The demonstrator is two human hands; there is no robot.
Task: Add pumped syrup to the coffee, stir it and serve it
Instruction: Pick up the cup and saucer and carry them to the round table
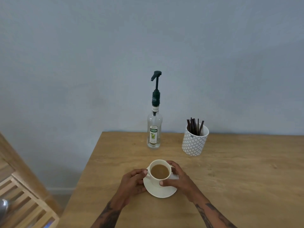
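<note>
A cream cup of milky coffee [159, 170] stands on a cream saucer [162, 191] near the table's front middle. My left hand [133, 183] rests at the cup's left side, its fingers on the handle and the saucer's left rim. My right hand [176, 177] wraps the cup's right side, thumb across the front. Behind the cup stands a clear syrup bottle [154, 129] with a dark green pump [156, 78], its spout pointing left. A white patterned pot [195, 140] at the back right holds several dark stir sticks [195, 126].
The wooden table [230, 178] runs right from its left edge at about mid-frame and stands against a grey-blue wall. A slatted wooden rack [24, 199] stands lower left, with a metallic object [4, 208] at the frame edge.
</note>
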